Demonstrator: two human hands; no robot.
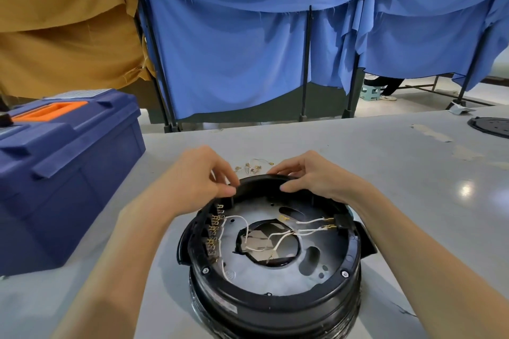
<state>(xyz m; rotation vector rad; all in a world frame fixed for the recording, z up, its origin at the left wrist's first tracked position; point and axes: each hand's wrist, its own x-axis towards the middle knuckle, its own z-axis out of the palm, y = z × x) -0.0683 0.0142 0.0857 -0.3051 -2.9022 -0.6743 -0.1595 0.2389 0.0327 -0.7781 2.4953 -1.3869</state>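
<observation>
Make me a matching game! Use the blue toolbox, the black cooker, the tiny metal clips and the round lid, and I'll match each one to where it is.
Things:
1. toolbox
2. cooker
3. metal clips
4. lid

Places:
A. far right edge of the table
B. in the middle, its far rim held by the left hand and right hand
C. left side of the table
D. on the table just behind the cooker

Pairs: 1-C, 2-B, 3-D, 4-A

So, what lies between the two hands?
Head view: between left hand and right hand, a short stretch of the black cooker rim that both grip; behind it, loose brass terminals on the table.
</observation>
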